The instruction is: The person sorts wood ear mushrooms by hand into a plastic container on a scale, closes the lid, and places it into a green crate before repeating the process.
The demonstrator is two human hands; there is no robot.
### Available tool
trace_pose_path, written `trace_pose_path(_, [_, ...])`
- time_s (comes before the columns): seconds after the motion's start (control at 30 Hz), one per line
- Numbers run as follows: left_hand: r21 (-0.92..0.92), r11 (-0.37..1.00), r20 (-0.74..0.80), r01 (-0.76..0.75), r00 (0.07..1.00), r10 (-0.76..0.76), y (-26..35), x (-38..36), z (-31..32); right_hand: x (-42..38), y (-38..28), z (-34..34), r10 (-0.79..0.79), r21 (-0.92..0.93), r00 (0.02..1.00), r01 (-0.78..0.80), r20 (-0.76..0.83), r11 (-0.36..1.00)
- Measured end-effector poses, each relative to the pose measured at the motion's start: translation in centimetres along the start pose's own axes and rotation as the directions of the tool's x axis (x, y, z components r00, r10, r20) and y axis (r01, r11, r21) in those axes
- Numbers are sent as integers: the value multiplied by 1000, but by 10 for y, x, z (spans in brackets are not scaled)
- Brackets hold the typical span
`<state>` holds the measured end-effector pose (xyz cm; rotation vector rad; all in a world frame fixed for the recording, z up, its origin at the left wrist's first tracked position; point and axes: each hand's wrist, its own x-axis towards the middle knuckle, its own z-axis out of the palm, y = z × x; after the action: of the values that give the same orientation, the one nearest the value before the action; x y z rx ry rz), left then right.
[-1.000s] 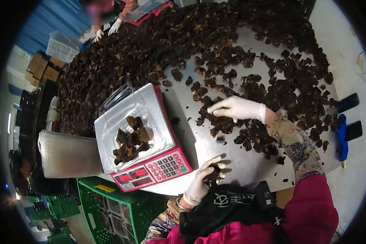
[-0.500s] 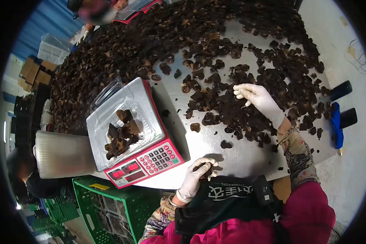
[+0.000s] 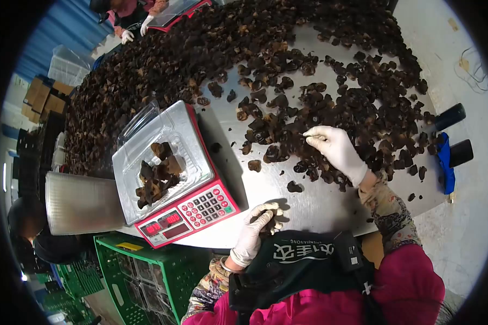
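Observation:
My left hand (image 3: 252, 233), in a white glove, is curled at the table's near edge around dark dried pieces, partly hidden by its fingers. Above the dark pile (image 3: 314, 108), my gloved right hand (image 3: 336, 151) has thumb and fingertips pressed together; anything between them is too small to make out. On the red and silver scale (image 3: 203, 162) to the left lies an open clear plastic box (image 3: 130, 154) with several brown-black pieces (image 3: 160, 173) in it.
Stacked clear lids or trays (image 3: 84, 205) stand left of the scale, above a green crate (image 3: 146, 246). Two dark phones (image 3: 450, 117) and a blue object (image 3: 445, 165) lie at the right edge. Another person's gloved hands (image 3: 127, 37) are at the upper left beside another scale.
My right hand has shifted slightly down and left, its fingertips now closer together. My left hand has moved slightly left and up. The other person's hands have come into clearer view.

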<state>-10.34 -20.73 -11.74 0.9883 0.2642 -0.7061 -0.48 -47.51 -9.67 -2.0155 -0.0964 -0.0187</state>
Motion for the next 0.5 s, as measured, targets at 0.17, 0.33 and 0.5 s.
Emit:
trace_pose_path(0.17, [-68,997,0,-22,1000,22,4,1,3,0,-23,2,278,753,920,-388,278,531])
trace_pose_path(0.33, [-78,996,1,-33,999,33,1,1,-2,-17,-9,16,255,775,856,-516,450,365])
trace_pose_path(0.5, [-153,984,-105,-96,991,81,1,0,-1,-51,-47,39,-6,352,998,-16,64,936])
